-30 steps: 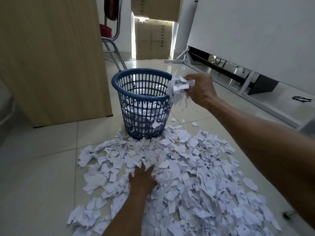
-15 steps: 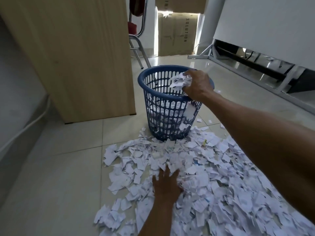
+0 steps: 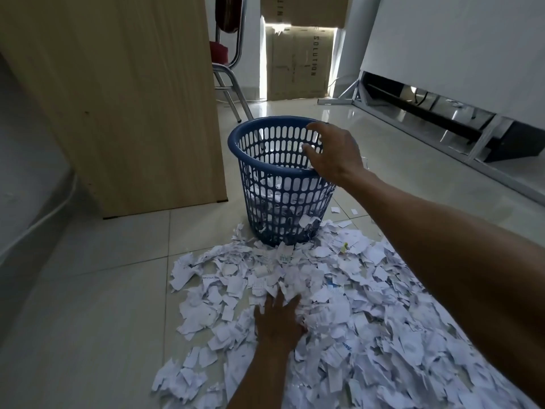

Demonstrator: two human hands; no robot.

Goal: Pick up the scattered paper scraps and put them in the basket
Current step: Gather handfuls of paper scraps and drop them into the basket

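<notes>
Emptied now, right hand [image 3: 336, 156] spreads fingers [image 3: 314, 127] over basket [image 3: 236, 149]; left hand [image 3: 278, 323] presses flat on scraps [image 3: 383, 320]; box [image 3: 298, 63] reads SOLUTION.

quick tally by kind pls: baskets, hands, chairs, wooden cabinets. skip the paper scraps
blue slotted plastic basket: 1
hands: 2 (left hand, right hand)
red-seated metal chair: 1
light wooden cabinet: 1
total: 5

White paper scraps [image 3: 339, 305] strewn on floor before upright, part-filled blue basket [image 3: 265, 172].
</notes>
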